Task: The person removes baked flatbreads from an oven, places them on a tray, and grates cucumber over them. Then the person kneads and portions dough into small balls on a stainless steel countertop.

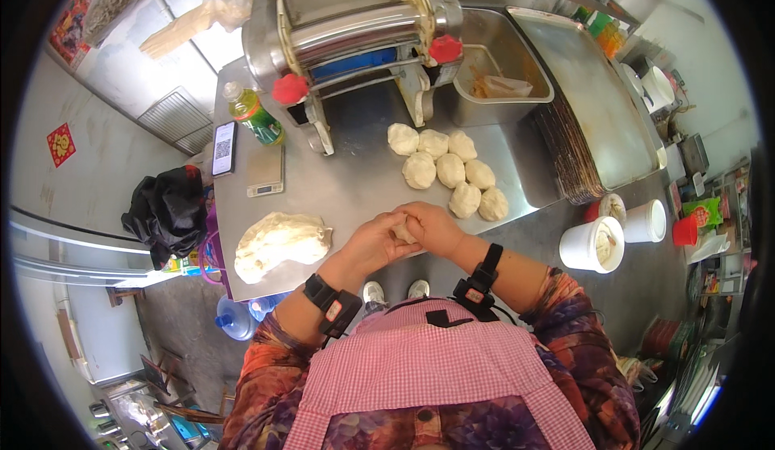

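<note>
Near the front edge of the steel table (355, 184), a piece of dough (403, 231) is cupped between my two hands, mostly covered by the fingers. My left hand (373, 244) curls under and around it. From the other side, my right hand (436, 228) closes over it with bent fingers. Just beyond the right hand sits a cluster of several round, pale dough balls (450, 171), close together or touching. To the left of my left hand lies a large, floury lump of dough (282, 244). A small digital scale (266, 171) stands behind that lump.
A dough roller machine (355, 34) with red knobs stands at the back. Left of it are a green-labelled bottle (255, 114) and a phone (224, 150). A steel bin (504, 66) and stacked baking trays (593, 99) occupy the right. White buckets (592, 245) stand beyond the table's right end.
</note>
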A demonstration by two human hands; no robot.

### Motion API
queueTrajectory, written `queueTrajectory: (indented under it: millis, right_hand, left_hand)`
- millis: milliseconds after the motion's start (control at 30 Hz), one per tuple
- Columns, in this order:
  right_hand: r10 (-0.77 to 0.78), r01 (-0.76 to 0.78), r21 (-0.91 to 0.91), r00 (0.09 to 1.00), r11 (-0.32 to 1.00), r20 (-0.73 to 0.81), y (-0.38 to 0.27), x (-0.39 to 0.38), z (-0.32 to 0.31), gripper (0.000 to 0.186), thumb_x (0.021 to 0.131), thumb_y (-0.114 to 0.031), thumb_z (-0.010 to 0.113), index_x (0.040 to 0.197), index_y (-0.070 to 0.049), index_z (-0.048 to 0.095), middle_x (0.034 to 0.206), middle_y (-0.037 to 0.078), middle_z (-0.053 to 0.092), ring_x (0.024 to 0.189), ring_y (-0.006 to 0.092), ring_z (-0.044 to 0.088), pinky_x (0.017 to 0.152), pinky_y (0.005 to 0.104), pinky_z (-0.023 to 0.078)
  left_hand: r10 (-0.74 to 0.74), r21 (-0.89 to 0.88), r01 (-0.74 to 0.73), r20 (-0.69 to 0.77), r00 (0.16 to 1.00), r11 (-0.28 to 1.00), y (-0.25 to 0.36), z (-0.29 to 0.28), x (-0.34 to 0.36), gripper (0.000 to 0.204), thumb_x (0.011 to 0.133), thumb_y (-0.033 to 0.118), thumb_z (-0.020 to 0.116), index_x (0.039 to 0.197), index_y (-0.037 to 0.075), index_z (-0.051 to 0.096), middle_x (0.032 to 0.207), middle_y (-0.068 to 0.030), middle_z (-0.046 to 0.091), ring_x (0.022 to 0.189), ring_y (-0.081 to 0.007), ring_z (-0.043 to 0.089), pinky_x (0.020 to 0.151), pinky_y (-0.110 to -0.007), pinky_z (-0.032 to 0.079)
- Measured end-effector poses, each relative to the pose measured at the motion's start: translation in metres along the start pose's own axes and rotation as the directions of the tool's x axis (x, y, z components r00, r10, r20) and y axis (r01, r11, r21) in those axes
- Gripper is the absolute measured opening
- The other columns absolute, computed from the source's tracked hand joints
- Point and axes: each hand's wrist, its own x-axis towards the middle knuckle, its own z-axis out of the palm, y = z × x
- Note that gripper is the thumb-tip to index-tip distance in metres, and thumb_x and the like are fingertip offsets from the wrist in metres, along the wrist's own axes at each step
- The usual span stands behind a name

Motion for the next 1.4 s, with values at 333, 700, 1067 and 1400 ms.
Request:
queueTrajectory:
  millis: [333, 700, 1067, 1400]
  right_hand:
    - [0.232, 0.320, 0.590, 0.703, 0.741, -0.673, 0.042, -0.073, -0.087, 0.057, 0.088, -0.014, 0.056, 0.140, -0.002, 0.036, 0.130, 0.016, 0.052, 0.121, 0.0223, 0.049, 0.101, 0.0316, 0.039]
    - [0.209, 0.276, 0.606, 0.767, 0.746, -0.607, 0.047, -0.064, -0.072, 0.051, 0.085, -0.008, 0.058, 0.134, -0.004, 0.043, 0.121, 0.016, 0.057, 0.111, 0.0222, 0.055, 0.094, 0.0310, 0.045]
    - [0.082, 0.127, 0.631, 0.953, 0.765, -0.291, 0.021, 0.008, -0.001, 0.044, 0.085, -0.002, 0.060, 0.127, -0.004, 0.048, 0.112, 0.009, 0.061, 0.102, 0.0161, 0.058, 0.090, 0.0272, 0.046]
    - [0.251, -0.291, 0.708, 0.954, 0.643, 0.164, -0.047, 0.120, 0.118, 0.073, 0.078, -0.022, 0.075, 0.137, 0.002, 0.038, 0.125, 0.014, 0.052, 0.112, 0.0234, 0.053, 0.096, 0.0337, 0.043]
  left_hand:
    - [0.033, 0.773, -0.367, 0.446, 0.894, -0.517, -0.036, -0.003, 0.071, 0.073, 0.078, 0.026, 0.064, 0.138, -0.004, 0.035, 0.150, -0.0243, 0.023, 0.140, -0.0420, 0.019, 0.115, -0.049, 0.019]
    - [0.222, 0.913, -0.408, 0.396, 0.891, 0.009, 0.022, -0.007, 0.043, 0.083, 0.073, 0.032, 0.075, 0.140, -0.001, 0.038, 0.145, -0.0219, 0.036, 0.137, -0.0353, 0.031, 0.111, -0.041, 0.029]
    - [0.647, 0.800, 0.368, 0.032, 0.762, -0.473, 0.046, -0.131, -0.077, 0.079, 0.054, 0.041, 0.084, 0.118, 0.004, 0.055, 0.120, -0.0161, 0.056, 0.123, -0.0304, 0.045, 0.113, -0.053, 0.019]
    - [0.798, 0.933, -0.158, 0.360, 0.483, -0.325, 0.036, -0.173, -0.083, 0.051, 0.056, 0.028, 0.084, 0.099, 0.013, 0.062, 0.097, -0.0067, 0.064, 0.097, -0.0312, 0.057, 0.102, -0.051, 0.035]
